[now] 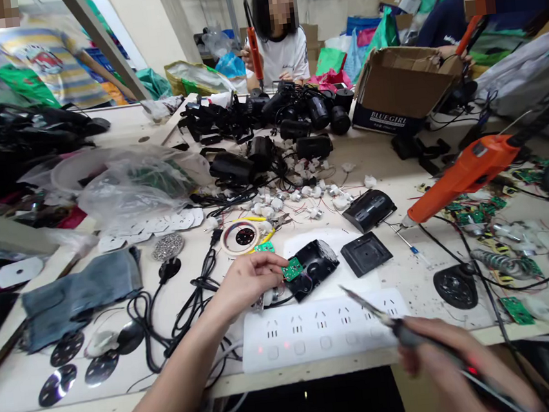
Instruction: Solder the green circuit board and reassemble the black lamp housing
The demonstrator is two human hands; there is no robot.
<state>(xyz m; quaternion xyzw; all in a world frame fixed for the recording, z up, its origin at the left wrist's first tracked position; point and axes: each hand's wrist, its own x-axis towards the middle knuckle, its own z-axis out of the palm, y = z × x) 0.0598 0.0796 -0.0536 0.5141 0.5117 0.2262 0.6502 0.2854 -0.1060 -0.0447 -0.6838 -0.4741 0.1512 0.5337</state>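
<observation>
Pointing up-left, the soldering iron (387,318) slants from the right hand (445,364).

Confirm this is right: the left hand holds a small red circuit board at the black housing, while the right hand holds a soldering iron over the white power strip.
Not quite: the circuit board is green, as the head view shows. The left hand holds it at the black housing, and the right hand holds the soldering iron over the white power strip.

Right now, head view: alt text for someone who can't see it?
The left hand pinches a small green circuit board against a black housing, while the right hand holds a soldering iron over a white power strip. The workbench is cluttered with cables and parts; other people work beyond.
</observation>
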